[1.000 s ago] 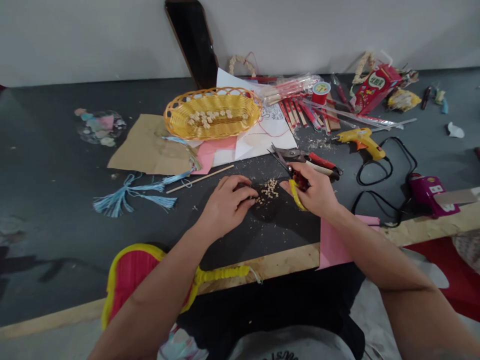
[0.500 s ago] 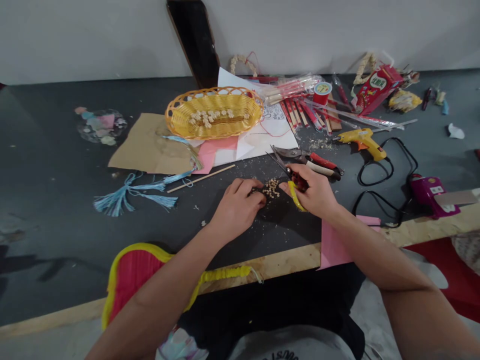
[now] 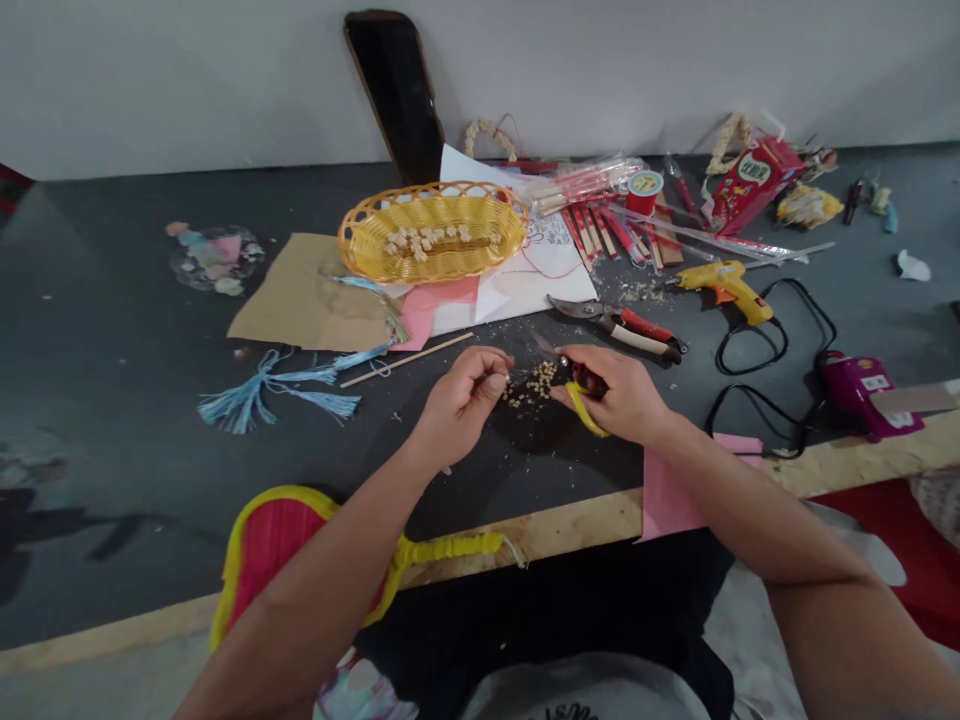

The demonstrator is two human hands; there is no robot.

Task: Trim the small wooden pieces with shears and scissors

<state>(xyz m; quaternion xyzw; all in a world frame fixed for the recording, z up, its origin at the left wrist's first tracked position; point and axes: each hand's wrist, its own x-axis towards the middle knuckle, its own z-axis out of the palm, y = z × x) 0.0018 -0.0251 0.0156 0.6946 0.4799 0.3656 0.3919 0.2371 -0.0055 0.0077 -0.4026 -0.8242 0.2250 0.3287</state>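
My right hand grips a pair of scissors with a yellow handle, the blades pointing up and left. Left of them, my left hand is closed in a pinch, thumb against fingers, just above the table. What sits at its fingertips is too small to make out. Between both hands lies a loose pile of tiny pale wooden-looking pieces. Beyond the scissors rest red-and-white-handled pruning shears. A thin wooden stick and a light blue tassel lie to the left of my left hand.
A yellow woven basket holds small pale pieces. To the right are a yellow glue gun with a black cord, a purple device and a red carton. A phone leans against the wall. A red-and-yellow fan lies at the near edge.
My left hand has lifted slightly from the pile and turned, its fingers now pinched together. My right hand with the scissors has shifted a little left and toward me.
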